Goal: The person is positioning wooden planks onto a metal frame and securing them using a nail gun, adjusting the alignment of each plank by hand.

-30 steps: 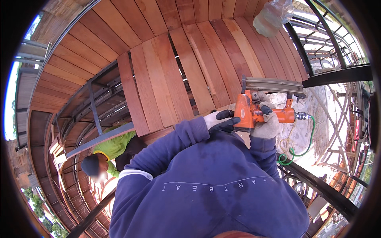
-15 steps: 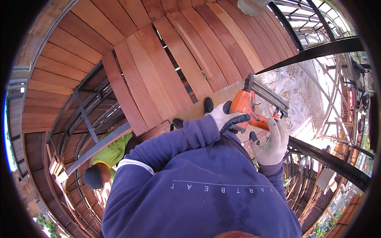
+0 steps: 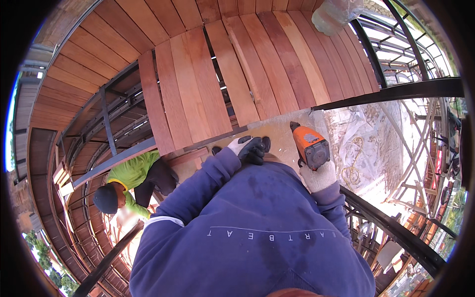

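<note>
An orange and black nail gun (image 3: 309, 143) is held in my right hand (image 3: 318, 177), which is closed around its handle below the tool's body. The gun's dark nose points away from me, over the floor beyond the boards' near ends. My left hand (image 3: 247, 150), in a white glove with a dark palm, is in front of my chest, apart from the gun. Its fingers are curled together, and whether anything is inside them is hidden. Reddish wooden boards (image 3: 225, 69) lie side by side just beyond my hands, with dark gaps between some.
A person in a lime-green top (image 3: 132, 171) bends down at the left. Black steel beams (image 3: 396, 94) run along the right side. A plastic sheet (image 3: 363, 133) and a yellow hose (image 3: 352, 174) lie below on the right. A translucent bag (image 3: 337, 15) sits on the far boards.
My left hand has let go of the nail gun and moved left. My right hand now holds the gun alone, turned upright with its long magazine out of sight. The other person shows more.
</note>
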`<action>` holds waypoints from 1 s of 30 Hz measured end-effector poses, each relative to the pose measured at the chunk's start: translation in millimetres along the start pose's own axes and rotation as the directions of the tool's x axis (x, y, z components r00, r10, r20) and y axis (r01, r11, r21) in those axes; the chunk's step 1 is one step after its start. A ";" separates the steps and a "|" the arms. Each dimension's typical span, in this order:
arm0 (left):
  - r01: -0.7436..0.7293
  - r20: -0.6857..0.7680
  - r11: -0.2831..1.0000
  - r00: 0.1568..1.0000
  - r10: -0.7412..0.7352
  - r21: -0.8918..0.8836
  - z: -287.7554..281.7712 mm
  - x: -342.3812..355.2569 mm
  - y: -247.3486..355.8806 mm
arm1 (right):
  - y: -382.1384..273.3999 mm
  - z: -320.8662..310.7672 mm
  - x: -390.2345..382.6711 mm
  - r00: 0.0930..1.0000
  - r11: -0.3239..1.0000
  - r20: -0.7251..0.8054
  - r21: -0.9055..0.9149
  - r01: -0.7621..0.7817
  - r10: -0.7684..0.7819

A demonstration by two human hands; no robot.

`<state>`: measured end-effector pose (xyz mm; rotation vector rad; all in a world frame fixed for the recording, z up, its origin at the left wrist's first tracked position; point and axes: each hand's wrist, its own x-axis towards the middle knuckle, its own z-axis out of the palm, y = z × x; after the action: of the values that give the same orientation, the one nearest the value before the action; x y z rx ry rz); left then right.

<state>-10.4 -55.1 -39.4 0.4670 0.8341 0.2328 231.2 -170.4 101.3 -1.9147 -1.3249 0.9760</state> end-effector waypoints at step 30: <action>-0.314 -0.415 0.907 0.892 0.181 -0.280 5.7 45.7 -22.0 | -56.6 -0.1 88.0 0.915 0.996 0.403 -0.086 0.033 0.004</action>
<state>24.3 -58.9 -76.7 0.2003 1.0880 0.7175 223.1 -69.3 127.0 -1.8269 -1.6355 1.3792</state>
